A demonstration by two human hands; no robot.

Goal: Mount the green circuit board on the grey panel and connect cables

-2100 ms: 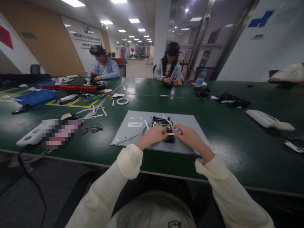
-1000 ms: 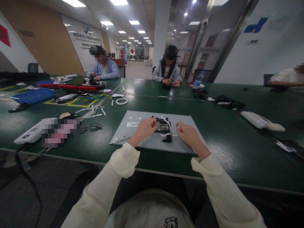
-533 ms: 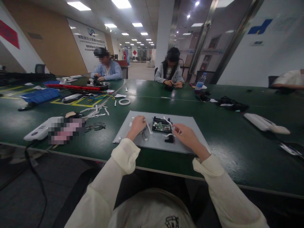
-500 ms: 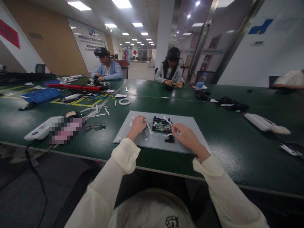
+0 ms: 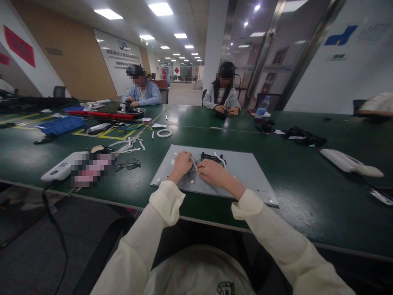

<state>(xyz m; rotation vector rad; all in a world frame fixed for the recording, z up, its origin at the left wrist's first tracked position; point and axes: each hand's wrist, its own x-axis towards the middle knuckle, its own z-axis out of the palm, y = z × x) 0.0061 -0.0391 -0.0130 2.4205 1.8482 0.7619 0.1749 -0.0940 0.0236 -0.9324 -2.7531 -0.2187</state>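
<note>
A flat grey panel (image 5: 245, 172) lies before me, with a black-framed circuit board (image 5: 211, 156) near its middle. My left hand (image 5: 183, 164) is closed, its fingertips pinching the upper end of a narrow strip of white tape (image 5: 194, 163). Close by on the right, my right hand (image 5: 213, 173) is closed too, fingertips at the strip's lower part. It covers most of the circuit board. Another white strip (image 5: 220, 159) lies across the board's frame. Thin cables (image 5: 192, 178) show on the panel below my left hand.
On the left are eyeglasses (image 5: 128, 164), a white device (image 5: 65, 166), cut strips (image 5: 132, 144), a white tape roll (image 5: 164, 133) and a blue tray (image 5: 60, 126). A white tool (image 5: 350, 162) lies right. Two people (image 5: 141, 92) work across the table; a bottle (image 5: 263, 107) stands there.
My right hand has moved left from the circuit board's right side to the white strip by my left hand. My left hand stays almost in place.
</note>
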